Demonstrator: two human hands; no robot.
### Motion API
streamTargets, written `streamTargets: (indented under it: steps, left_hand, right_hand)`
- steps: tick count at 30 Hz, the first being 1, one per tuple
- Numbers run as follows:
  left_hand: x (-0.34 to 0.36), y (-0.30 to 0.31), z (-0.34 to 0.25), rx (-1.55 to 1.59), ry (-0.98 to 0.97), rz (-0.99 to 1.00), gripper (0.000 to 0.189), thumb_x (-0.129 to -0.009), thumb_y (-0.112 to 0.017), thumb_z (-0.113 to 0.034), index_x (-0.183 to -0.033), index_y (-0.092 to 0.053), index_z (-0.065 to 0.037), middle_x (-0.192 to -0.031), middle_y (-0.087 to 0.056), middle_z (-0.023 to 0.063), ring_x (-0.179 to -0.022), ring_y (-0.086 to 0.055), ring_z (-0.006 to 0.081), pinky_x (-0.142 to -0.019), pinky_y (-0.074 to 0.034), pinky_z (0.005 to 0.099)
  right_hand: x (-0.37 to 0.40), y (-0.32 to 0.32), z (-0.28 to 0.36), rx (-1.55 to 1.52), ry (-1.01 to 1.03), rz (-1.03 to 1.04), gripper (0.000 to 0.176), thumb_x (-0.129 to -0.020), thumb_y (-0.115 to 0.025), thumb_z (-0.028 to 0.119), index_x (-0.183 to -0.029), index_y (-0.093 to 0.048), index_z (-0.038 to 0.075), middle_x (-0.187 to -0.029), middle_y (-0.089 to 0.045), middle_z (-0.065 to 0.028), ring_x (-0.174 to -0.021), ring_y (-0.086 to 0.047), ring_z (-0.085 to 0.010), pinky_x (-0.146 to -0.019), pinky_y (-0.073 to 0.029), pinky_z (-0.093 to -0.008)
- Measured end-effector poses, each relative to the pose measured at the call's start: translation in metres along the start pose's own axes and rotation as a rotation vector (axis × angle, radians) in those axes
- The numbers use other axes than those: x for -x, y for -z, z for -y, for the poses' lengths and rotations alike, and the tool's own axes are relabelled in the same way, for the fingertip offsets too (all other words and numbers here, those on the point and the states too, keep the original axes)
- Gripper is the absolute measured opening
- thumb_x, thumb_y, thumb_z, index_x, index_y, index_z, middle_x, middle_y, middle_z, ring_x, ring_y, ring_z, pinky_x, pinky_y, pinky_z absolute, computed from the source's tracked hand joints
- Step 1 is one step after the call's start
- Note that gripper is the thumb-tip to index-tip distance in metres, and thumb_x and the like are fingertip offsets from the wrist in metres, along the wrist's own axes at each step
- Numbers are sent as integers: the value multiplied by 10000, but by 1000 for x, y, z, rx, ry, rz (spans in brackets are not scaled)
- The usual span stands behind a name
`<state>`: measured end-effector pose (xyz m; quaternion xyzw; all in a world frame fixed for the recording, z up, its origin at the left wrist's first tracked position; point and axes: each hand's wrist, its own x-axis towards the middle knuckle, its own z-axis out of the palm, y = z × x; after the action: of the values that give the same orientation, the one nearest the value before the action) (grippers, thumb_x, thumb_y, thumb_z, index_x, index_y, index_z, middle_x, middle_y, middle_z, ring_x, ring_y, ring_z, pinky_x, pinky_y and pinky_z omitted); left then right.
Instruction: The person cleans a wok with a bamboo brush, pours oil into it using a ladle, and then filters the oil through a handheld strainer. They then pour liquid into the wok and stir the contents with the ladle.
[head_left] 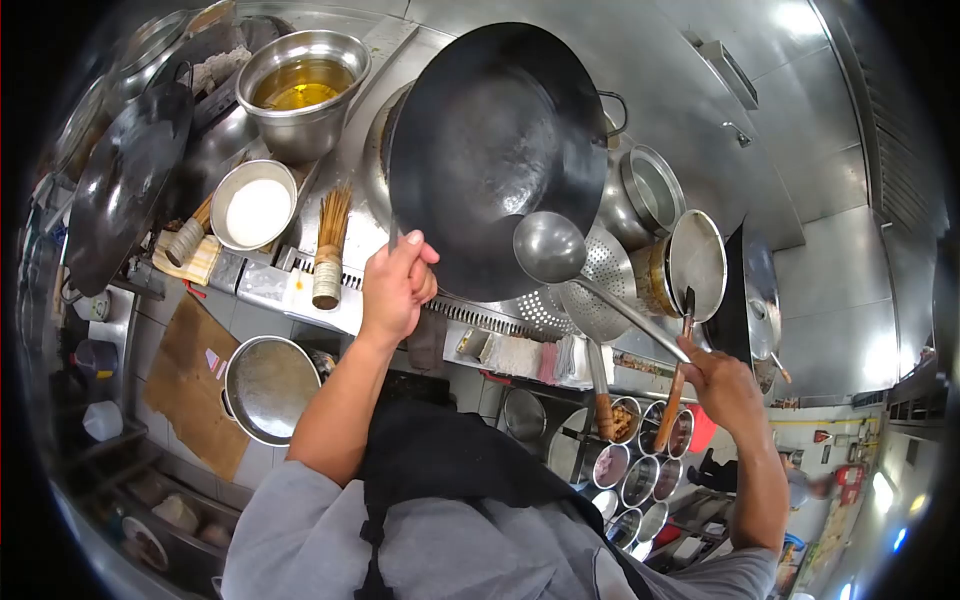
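A large black wok is tilted up over the stove, its dark inside showing with no food in it. At its near left edge my left hand is closed round what looks like the wok's handle, mostly hidden by the fingers. On the right, my right hand is wrapped round the handle end of a metal ladle. The ladle's bowl hangs at the wok's lower right rim; whether they touch I cannot tell. Below the ladle lies a perforated strainer with a wooden handle.
A pot of yellow oil, a bowl of white contents and a bamboo brush stand left of the wok. Folded cloths lie on the front ledge. Several ingredient containers sit lower right; a pan is lower left.
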<state>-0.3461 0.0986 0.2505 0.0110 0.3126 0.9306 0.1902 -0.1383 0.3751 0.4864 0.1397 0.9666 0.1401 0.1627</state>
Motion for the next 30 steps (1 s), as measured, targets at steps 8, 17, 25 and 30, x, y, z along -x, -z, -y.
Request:
streamTargets:
  steps: [8,17,25,30]
  left_hand:
    - [0,-1,1,22,-4,5,318,-1001,-472,-256,-794,-534,-23,-450,-249,-40,-353,-211,84,-383,-231,270]
    - [2,1,2,18,5,29,307,-992,-497,-240,-799,-525,-3,-477,-284,-32,-379,-246,85,-403,-252,267]
    - [0,7,-1,46,11,31,303,-990,-499,-247,-808,-526,-7,-481,-280,-35,-377,-241,85,-404,-258,272]
    - [2,11,0,38,8,1,306,-992,-496,-251,-806,-524,-10,-479,-273,-38,-373,-235,85,-404,-258,270]
  right_hand:
    - [8,1,3,-249,-29,-52,376,-895,-610,187,-1270,-593,170,-902,-653,-183,-802,-634,-372,-717,-493,-442]
    - [11,-4,-3,-463,-38,53,347,-932,-588,208,-1276,-598,160,-1070,-661,-201,-876,-667,-311,-789,-510,-321]
    - [12,-2,32,-569,-218,279,400,-951,-555,237,-1342,-524,157,-1101,-649,-188,-922,-664,-295,-831,-497,-361]
    - [11,-30,24,-484,67,170,420,-956,-545,276,-1360,-507,169,-1128,-643,-191,-969,-649,-359,-828,-503,-384]
